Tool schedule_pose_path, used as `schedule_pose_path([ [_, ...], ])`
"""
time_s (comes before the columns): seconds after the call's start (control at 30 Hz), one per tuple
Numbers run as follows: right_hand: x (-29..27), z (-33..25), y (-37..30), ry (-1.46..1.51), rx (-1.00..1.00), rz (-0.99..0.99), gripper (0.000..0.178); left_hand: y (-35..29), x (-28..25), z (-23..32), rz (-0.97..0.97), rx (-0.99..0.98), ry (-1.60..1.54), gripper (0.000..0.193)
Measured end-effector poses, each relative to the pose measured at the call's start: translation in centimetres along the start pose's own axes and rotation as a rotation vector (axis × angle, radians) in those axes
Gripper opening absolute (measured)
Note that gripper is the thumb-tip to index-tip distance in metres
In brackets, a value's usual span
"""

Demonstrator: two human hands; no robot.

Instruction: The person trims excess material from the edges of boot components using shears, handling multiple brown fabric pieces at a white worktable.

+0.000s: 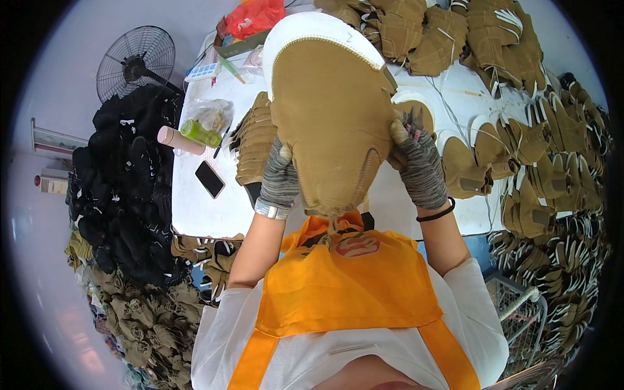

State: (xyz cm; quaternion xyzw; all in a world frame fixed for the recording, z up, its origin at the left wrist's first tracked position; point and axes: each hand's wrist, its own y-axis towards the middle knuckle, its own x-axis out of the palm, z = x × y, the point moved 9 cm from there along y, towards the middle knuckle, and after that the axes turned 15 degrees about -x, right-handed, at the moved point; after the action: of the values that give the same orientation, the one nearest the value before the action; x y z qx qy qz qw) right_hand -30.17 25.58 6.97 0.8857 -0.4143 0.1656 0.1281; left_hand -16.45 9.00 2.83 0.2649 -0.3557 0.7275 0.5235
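We hold the tan suede shoe upper with white trim [328, 110] up over the white counter [195, 208] — left hand [281, 179] and right hand [419, 162], both in grey knit gloves, fingers gripping its lower side edges. It looks light, soft and floppy to us — best pinched at the stitched edges.

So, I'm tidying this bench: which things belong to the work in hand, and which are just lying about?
In hand: tan shoe upper, left hand, right hand, stacked tan uppers.
Lying about: phone, pink tube, green bottle, fan.
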Motion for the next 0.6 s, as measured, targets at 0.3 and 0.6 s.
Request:
schedule_pose_path([
  [0.3,2.1,-1.7,-1.2,-0.107,-0.065,-0.049,0.033,-1.1,1.3,-1.1,-0.044,-0.085,-0.214,0.073],
  [0.6,1.4,0.2,-1.3,-0.095,0.007,-0.020,0.037,-1.4,-0.6,-1.2,-0.035,-0.014,-0.111,0.071],
])
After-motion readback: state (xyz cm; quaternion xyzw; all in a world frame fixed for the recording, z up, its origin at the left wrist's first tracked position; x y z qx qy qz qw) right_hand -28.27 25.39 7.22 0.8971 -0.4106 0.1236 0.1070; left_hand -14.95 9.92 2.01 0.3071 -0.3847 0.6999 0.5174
